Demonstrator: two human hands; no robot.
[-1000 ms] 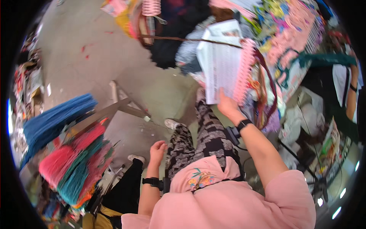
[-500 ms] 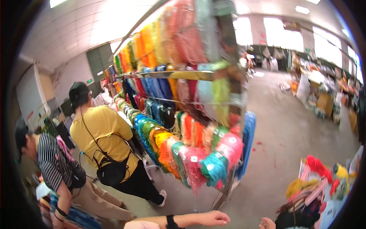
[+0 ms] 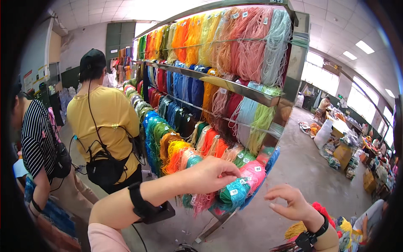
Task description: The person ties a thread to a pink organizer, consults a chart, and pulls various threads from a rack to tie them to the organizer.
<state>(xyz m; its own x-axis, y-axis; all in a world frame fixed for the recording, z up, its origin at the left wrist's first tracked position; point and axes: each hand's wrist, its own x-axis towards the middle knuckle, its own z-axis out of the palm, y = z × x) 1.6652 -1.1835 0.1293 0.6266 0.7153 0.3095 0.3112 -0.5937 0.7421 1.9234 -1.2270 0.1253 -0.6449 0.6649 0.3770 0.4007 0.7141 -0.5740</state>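
Note:
My left hand (image 3: pixel 212 174) is stretched over the lower front end of a metal rack (image 3: pixel 247 90) hung with yarn. Its fingers are curled together right by a teal skein (image 3: pixel 235 193) and a pink skein (image 3: pixel 254 173). Whether they pinch any strand is hidden. To the right of the rack's end, my right hand (image 3: pixel 289 201) is raised with thumb and fingers apart, holding nothing. Dark bands circle both wrists. Orange skeins (image 3: pixel 178 151) and a green skein (image 3: pixel 244 158) lie along the same low rail.
Two people stand at left, one in a yellow shirt (image 3: pixel 103 122), one in a striped shirt (image 3: pixel 35 136). At lower right is a heap of coloured yarn (image 3: pixel 346 229). Bags and boxes (image 3: pixel 342 153) line the right side. A metal leg (image 3: pixel 214 227) reaches the floor below the rack.
Both hands have risen from the lower edge; the left one is now at the teal and pink skeins, the right one beside the rack. The view has shifted, bringing the rack closer.

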